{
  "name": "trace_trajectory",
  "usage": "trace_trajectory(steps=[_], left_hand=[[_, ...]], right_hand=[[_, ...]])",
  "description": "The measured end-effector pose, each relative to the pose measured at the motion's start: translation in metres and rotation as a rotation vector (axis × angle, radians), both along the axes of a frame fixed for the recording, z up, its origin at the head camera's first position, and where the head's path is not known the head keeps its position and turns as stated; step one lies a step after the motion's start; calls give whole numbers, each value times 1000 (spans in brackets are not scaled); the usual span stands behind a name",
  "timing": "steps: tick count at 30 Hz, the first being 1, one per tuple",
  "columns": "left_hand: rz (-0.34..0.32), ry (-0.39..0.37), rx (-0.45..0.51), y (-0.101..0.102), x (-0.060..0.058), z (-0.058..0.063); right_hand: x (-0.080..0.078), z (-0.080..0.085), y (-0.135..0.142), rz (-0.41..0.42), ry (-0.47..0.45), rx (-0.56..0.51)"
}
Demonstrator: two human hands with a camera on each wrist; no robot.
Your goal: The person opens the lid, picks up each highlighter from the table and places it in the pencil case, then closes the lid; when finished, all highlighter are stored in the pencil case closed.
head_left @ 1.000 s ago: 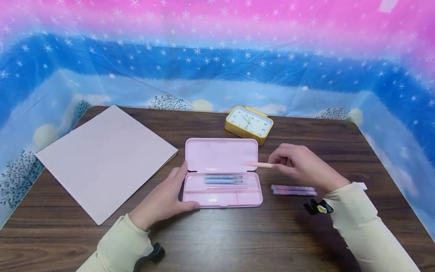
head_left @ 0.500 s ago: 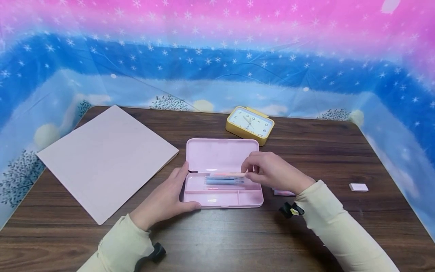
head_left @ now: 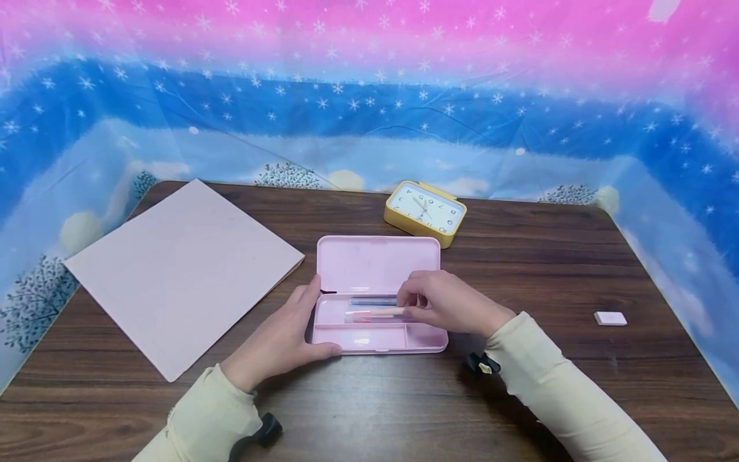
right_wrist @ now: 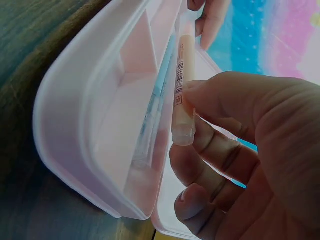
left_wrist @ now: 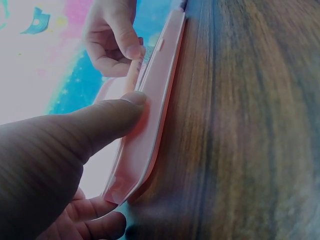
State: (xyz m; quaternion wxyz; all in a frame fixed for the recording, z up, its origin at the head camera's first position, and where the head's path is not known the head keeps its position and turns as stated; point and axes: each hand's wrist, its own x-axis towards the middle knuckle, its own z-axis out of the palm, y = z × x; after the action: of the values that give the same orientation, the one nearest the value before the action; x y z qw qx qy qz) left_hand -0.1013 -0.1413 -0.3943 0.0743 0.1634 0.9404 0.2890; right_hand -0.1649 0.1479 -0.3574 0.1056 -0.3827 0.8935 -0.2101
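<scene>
A pink pencil case lies on the table with its lid raised. My left hand grips its left end, thumb on the front wall and fingers behind. Between thumb and fingers of my right hand is a peach pen, printed with a barcode, held over the case's long rear compartment. Below it, blue pens and a clear-and-pink pen lie in that compartment, partly covered by the held pen and my fingers. In the left wrist view, my left thumb presses the pink front wall.
Behind the case stands a yellow alarm clock. A large pale square board lies at the left. A white eraser is at the right. My right arm hides the spot where purple pens lay earlier.
My right hand has carried the peach pen leftward from beside the lid, then down and toward the front over the rear compartment. The left hand has stayed on the case.
</scene>
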Motion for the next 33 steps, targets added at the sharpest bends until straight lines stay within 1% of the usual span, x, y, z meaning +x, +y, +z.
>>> trace_trajectory(steps=[10,21,24,29,33], left_hand=[[-4,-2,7,0,0,0],[-9,3,7,0,-1,0],[-8,-3,3,1,-1,1],[-10,14,8,0,-1,0],[-14,21,11,-1,-1,0]], right_hand=[[1,0,0,-43,-10,-3],[1,3,3,-50,-23,-10],[0,6,7,-57,-11,-32],[-1,15,20,-113,17,-87],[0,21,33,-165,19,-89]])
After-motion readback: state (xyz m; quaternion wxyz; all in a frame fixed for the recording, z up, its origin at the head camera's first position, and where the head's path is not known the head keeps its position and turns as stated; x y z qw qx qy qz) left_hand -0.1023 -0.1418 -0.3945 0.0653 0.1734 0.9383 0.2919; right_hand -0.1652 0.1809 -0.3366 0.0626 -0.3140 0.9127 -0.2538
